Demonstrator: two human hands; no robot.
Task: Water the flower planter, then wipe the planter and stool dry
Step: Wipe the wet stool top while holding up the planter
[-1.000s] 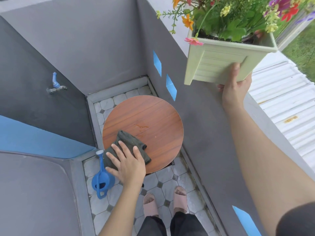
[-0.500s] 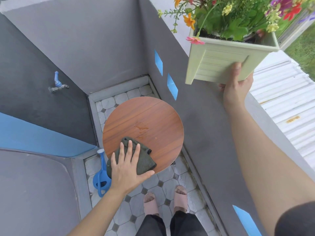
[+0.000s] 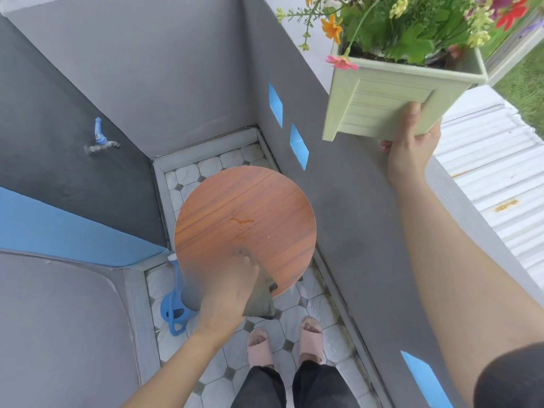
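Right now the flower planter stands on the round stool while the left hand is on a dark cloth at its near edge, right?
No. The flower planter is off the stool: the right hand holds it in the air, as the head view shows. The left hand is on the dark cloth at the stool's near edge.

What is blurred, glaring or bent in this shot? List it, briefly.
Head view: the left hand and cloth are motion-smeared at the near edge of the stool; the planter and right hand are sharp; light is soft and even, no hard shadows; the wide lens splays the walls.
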